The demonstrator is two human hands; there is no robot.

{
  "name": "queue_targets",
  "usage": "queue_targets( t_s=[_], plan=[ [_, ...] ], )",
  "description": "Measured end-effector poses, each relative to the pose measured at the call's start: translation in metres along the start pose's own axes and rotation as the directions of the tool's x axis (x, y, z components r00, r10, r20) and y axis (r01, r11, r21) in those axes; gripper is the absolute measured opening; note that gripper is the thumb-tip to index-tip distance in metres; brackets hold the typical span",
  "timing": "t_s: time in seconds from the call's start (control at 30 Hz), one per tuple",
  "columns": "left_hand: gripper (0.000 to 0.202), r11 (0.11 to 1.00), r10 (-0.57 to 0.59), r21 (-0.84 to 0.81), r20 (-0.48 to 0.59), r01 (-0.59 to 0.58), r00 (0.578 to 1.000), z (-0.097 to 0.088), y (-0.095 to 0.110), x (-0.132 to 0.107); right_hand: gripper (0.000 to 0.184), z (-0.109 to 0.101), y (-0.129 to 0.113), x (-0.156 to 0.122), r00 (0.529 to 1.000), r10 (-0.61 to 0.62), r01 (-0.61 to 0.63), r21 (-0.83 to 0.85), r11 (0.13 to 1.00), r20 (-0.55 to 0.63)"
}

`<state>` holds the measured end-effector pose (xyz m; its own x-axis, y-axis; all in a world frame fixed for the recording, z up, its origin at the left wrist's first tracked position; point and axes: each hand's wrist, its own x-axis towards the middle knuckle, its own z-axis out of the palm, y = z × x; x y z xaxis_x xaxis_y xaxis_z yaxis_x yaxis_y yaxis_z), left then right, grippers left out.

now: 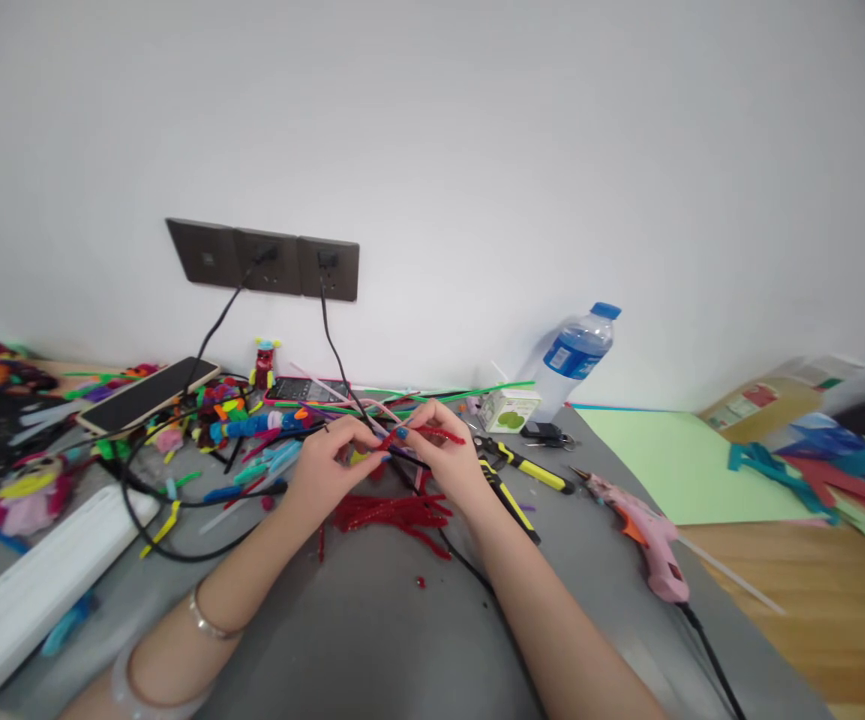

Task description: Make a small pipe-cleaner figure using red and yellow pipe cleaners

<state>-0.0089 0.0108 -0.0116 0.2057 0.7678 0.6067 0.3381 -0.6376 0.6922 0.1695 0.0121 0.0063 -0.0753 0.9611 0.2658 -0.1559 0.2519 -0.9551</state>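
Between my two hands is a red pipe cleaner, held up over the grey table. My left hand pinches it from the left with thumb and forefinger. From the other side my right hand grips it, and one end sticks out past the fingers. Below them a loose pile of red pipe cleaners lies on the table. Pliers with yellow and black handles rest just right of my right hand. The exact shape of the part between my fingertips is hard to make out.
A pink glue gun lies at the right with its cord trailing forward. A tilted water bottle leans on the wall beside a small box. Black cables cross the table. A white power strip, phone and colourful craft figures crowd the left.
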Motion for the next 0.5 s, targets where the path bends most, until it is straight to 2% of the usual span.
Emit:
queue_targets(
  t_s=[0.27, 0.5],
  plan=[
    [0.009, 1.0, 0.004, 0.018, 0.048, -0.005, 0.999, 0.0, 0.0011, -0.0013, 0.028, 0.0022, 0.0001, -0.0011, 0.999, 0.042, -0.043, 0.073, 0.996, 0.021],
    [0.007, 0.995, -0.097, -0.036, -0.051, 0.096, 0.994, -0.0019, 0.0074, 0.0018, 0.027, 0.0068, -0.0012, -0.0015, 1.0, -0.002, 0.0, 0.117, 0.993, 0.016]
  ],
)
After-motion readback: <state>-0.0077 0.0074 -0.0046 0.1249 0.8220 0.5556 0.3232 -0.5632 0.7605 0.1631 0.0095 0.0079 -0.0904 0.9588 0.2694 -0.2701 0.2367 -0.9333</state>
